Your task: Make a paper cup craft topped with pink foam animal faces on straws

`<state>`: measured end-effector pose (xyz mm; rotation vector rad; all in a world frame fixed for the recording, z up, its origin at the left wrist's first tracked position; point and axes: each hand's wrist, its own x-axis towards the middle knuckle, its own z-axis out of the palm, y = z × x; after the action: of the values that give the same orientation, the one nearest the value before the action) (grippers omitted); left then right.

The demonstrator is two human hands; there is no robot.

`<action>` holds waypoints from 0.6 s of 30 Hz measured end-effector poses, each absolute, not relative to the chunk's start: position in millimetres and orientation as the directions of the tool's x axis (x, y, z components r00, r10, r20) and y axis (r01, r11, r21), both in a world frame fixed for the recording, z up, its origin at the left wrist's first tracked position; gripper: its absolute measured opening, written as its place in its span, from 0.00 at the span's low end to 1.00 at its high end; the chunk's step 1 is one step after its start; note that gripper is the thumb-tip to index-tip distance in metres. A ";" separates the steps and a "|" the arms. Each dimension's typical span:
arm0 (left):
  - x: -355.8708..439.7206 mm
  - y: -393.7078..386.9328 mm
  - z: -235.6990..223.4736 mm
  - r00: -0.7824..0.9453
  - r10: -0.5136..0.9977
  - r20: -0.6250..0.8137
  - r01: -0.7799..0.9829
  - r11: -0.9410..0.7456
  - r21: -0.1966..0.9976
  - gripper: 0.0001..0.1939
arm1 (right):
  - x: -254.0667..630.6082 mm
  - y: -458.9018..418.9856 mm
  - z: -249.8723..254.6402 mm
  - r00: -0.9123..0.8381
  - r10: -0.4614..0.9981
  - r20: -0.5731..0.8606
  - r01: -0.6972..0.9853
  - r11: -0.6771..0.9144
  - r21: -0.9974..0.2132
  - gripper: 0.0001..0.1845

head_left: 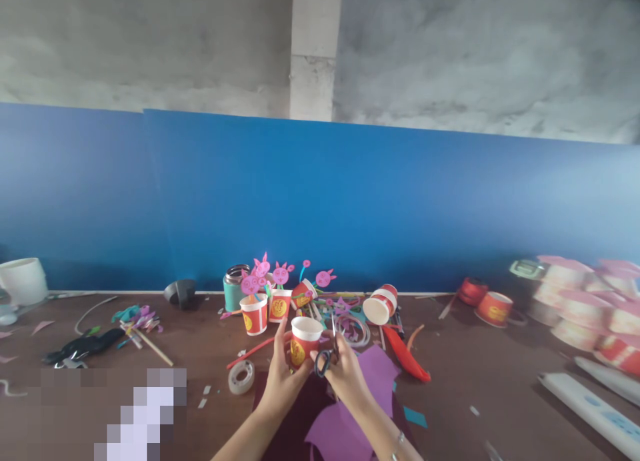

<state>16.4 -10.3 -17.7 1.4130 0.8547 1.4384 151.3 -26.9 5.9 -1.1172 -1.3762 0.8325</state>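
1. Near the middle of the brown table (450, 374), grasping red paper cup (303, 350) with left hand (286, 373), rim upward, likely for steadiness.
2. At three o'clock of cup, grasping scissors (325, 363) with right hand (345, 369), pointed toward twelve o'clock, perhaps for safety of left hand.
3. Toward ten and eleven o'clock, seeing pink animal heads (281, 275) propped in two white-rimmed cups (257, 317), presumably for staying upright.

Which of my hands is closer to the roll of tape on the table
Left. Your left hand, holding the red paper cup, is just right of the tape roll; your right hand, with the scissors, is farther right.
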 end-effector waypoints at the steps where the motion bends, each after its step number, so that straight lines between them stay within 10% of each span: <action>1: 16.4 -10.8 -17.2 0.070 0.935 0.348 -0.118 -0.339 0.933 0.45 | 150.9 -27.3 6.7 0.076 0.949 0.307 0.157 0.292 -0.943 0.16; 18: 17.2 -11.4 -26.4 0.019 0.814 0.581 0.279 -0.562 0.779 0.43 | 147.5 -23.5 5.2 0.062 0.928 0.368 0.113 0.359 -0.926 0.19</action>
<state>17.2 -11.4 -26.4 1.8508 1.1121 1.5685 147.5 -23.5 5.2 -1.0359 -1.3737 0.8239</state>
